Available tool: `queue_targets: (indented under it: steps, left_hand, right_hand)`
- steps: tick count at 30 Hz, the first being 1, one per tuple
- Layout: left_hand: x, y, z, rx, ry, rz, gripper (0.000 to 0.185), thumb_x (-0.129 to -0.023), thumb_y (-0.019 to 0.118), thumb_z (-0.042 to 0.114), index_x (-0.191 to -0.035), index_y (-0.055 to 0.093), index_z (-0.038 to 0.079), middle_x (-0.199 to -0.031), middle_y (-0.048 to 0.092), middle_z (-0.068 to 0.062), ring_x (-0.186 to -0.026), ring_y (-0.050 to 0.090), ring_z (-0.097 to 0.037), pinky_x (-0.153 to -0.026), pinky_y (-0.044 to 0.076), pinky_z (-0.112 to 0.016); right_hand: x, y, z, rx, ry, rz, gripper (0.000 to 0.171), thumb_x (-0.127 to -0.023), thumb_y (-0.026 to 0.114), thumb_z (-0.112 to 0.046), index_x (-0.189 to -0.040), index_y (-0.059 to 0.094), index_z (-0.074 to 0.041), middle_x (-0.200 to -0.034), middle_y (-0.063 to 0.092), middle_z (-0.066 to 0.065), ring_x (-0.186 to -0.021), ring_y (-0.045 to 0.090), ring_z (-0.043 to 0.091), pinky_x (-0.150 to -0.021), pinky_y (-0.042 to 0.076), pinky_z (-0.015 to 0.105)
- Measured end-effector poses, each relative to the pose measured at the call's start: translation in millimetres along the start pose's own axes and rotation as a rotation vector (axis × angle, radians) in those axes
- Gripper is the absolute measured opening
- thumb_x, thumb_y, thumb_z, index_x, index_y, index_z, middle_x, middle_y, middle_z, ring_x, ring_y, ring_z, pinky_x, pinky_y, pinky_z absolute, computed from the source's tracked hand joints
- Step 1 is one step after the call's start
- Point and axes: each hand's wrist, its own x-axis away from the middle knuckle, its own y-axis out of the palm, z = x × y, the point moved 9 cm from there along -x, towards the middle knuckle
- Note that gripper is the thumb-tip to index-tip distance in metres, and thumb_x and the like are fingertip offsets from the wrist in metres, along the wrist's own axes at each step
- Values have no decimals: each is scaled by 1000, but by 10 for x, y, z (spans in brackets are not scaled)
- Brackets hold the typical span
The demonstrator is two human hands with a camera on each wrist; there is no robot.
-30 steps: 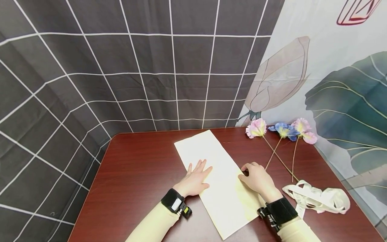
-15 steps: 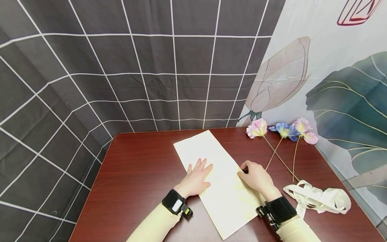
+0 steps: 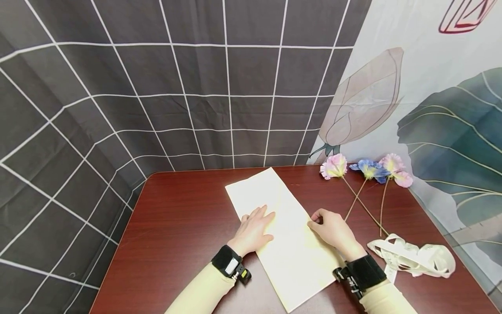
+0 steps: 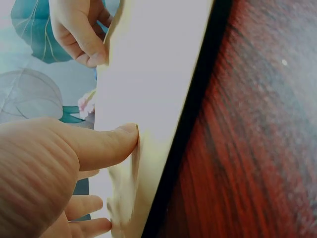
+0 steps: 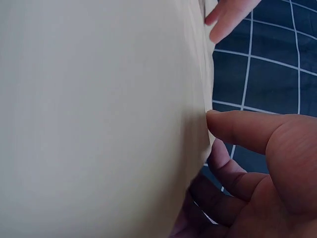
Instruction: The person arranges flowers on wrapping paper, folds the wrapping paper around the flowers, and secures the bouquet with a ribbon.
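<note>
A long pale cream sheet of paper (image 3: pixel 280 218) lies slanted across the table. My left hand (image 3: pixel 252 230) rests on its left part, fingers spread over the surface. In the left wrist view, the left thumb (image 4: pixel 111 146) presses on the sheet. At the sheet's right edge, my right hand (image 3: pixel 333 229) pinches the paper between thumb and curled fingers. The right wrist view shows that thumb (image 5: pixel 242 128) at the edge, with the other fingers partly hidden behind the paper.
Artificial flowers lie at the back right: a pink one (image 3: pixel 334 166), a blue one (image 3: pixel 368 168) and another pink one (image 3: pixel 392 163). A bundle of cream ribbon (image 3: pixel 415 257) sits right of the right wrist. Gridded dark cloth (image 3: pixel 204 113) hangs behind the brown table (image 3: pixel 172 226).
The left hand's fingers have drawn slightly closer together on the paper. The right hand keeps its pinch at the edge, nearly still; the sheet has hardly moved.
</note>
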Motion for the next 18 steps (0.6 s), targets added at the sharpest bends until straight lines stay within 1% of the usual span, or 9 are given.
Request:
queue_targets:
  steps: [8, 11, 13, 14, 16, 18]
  left_hand:
    - [-4, -34, 10, 8, -3, 19, 66, -82, 71, 36, -142, 46, 21, -151, 34, -11, -136, 34, -29, -96, 36, -50]
    - [-20, -63, 15, 34, -11, 48, 66, -84, 69, 36, -143, 44, 21, -150, 36, -10, -134, 38, -28, -94, 38, -48]
    - [-39, -108, 24, 57, -18, 86, 67, -85, 67, 36, -145, 41, 19, -145, 42, -9, -129, 43, -27, -91, 41, -46]
    - [-50, -139, 31, 67, -21, 109, 68, -86, 67, 36, -146, 39, 19, -141, 45, -9, -124, 46, -25, -89, 43, -43]
    - [-75, -213, 51, 88, -29, 162, 70, -88, 65, 35, -148, 34, 17, -124, 54, -5, -106, 53, -19, -80, 46, -35]
    - [-105, -296, 80, 115, -30, 209, 73, -89, 63, 35, -150, 28, 18, -103, 55, 1, -86, 53, -13, -67, 45, -27]
  right_hand:
    - [1, -11, -39, -14, -10, 5, 16, -87, 65, -35, -88, 60, -19, -72, 58, -5, -63, 51, 12, -62, 39, 29]
    - [7, -38, -74, -18, -18, 13, 15, -88, 64, -35, -88, 60, -20, -72, 57, -6, -63, 51, 12, -61, 38, 29]
    - [15, -66, -116, -24, -27, 23, 14, -88, 64, -34, -87, 59, -21, -72, 57, -6, -63, 52, 12, -60, 38, 29]
    - [21, -82, -142, -28, -32, 28, 14, -88, 64, -34, -87, 59, -21, -72, 57, -6, -63, 51, 12, -60, 38, 29]
    - [35, -113, -202, -36, -43, 37, 13, -88, 63, -34, -87, 59, -22, -72, 57, -7, -62, 51, 12, -59, 38, 29]
    - [54, -148, -271, -40, -50, 47, 13, -89, 63, -35, -87, 58, -23, -71, 57, -7, -61, 51, 12, -58, 38, 28]
